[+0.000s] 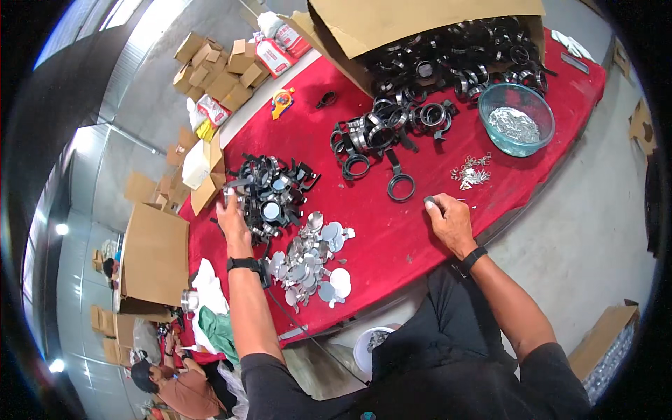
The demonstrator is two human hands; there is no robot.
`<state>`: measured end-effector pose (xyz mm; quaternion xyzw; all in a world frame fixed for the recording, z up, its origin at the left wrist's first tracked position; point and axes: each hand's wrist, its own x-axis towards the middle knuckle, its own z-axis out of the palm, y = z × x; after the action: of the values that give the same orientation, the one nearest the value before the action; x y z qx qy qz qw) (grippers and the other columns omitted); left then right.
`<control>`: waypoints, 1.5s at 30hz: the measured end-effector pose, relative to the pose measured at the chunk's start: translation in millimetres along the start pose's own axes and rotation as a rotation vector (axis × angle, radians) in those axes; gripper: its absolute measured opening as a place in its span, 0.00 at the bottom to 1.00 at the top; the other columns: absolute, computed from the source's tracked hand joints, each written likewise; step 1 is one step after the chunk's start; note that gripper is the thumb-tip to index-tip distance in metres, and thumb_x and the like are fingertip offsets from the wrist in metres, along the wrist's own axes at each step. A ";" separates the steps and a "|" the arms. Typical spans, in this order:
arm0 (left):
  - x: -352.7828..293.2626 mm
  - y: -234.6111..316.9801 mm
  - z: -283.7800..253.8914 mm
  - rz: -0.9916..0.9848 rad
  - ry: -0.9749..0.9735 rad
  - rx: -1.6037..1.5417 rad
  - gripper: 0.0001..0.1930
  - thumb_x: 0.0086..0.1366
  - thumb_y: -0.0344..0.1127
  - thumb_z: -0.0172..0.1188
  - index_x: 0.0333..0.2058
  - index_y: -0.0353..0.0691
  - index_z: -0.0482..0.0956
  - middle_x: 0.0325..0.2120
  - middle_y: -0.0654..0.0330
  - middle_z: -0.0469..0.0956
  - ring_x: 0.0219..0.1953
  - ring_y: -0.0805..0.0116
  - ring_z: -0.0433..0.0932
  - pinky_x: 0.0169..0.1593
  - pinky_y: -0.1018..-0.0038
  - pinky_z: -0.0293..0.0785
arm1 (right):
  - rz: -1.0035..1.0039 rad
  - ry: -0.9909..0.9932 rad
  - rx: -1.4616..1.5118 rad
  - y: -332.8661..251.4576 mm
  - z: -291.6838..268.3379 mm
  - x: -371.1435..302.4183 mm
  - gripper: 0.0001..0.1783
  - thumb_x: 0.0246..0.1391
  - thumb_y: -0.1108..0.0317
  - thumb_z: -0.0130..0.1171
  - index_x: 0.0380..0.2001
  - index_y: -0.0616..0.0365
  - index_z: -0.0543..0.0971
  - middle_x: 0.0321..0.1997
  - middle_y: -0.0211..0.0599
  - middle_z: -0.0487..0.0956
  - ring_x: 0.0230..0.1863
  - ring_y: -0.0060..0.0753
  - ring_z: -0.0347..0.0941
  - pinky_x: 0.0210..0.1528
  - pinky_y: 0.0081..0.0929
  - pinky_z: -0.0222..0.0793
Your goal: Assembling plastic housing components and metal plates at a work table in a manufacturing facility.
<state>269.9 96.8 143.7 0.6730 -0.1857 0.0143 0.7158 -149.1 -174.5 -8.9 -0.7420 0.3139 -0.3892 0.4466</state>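
Note:
My left hand is at the left edge of a pile of black ring parts fitted with grey discs. Its fingers close on a black-and-silver part, whose exact shape is lost against the pile. Out to the right, my right hand pinches a small dark piece between thumb and fingers. Just beyond it lies a single black ring with a tab. Loose silver lids are heaped near my left wrist. Small metal clips lie scattered beyond my right hand.
A red-covered table carries everything. Toward the back stand a cardboard box full of black rings, another ring heap and a glass bowl of metal pins. A yellow tape dispenser lies far left. Another person works at lower left.

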 end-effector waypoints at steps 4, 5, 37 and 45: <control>-45.4 -43.3 69.1 0.257 -0.102 0.469 0.36 0.66 0.36 0.76 0.67 0.26 0.72 0.54 0.47 0.83 0.56 0.60 0.82 0.59 0.64 0.81 | 0.002 0.023 0.000 6.0 -4.2 0.9 0.13 0.66 0.63 0.65 0.41 0.64 0.86 0.38 0.55 0.87 0.40 0.57 0.86 0.44 0.46 0.79; -60.3 -52.2 88.4 0.299 -0.152 0.606 0.37 0.64 0.36 0.77 0.67 0.26 0.73 0.54 0.47 0.84 0.58 0.60 0.83 0.60 0.64 0.80 | 0.004 0.016 -0.005 7.5 -4.5 0.4 0.13 0.65 0.64 0.65 0.43 0.64 0.86 0.39 0.54 0.87 0.40 0.56 0.86 0.45 0.45 0.79; -291.4 -72.6 144.8 -0.542 -0.104 -0.221 0.11 0.79 0.32 0.63 0.53 0.32 0.77 0.44 0.50 0.86 0.41 0.59 0.91 0.42 0.67 0.91 | 0.088 0.059 0.056 1.9 12.9 -21.6 0.15 0.65 0.63 0.71 0.49 0.62 0.86 0.37 0.45 0.88 0.37 0.38 0.85 0.44 0.36 0.80; -349.7 -52.9 128.3 -0.380 -0.471 0.385 0.13 0.80 0.38 0.59 0.47 0.32 0.84 0.34 0.50 0.88 0.34 0.65 0.90 0.32 0.69 0.85 | 0.140 -0.388 -0.119 -48.3 42.1 -56.4 0.25 0.57 0.54 0.74 0.45 0.68 0.87 0.34 0.58 0.87 0.37 0.57 0.88 0.42 0.47 0.82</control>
<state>-72.9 47.8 -3.4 0.8028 -0.2109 -0.2399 0.5035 -135.5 -91.6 5.6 -0.8045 0.2952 -0.1880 0.4798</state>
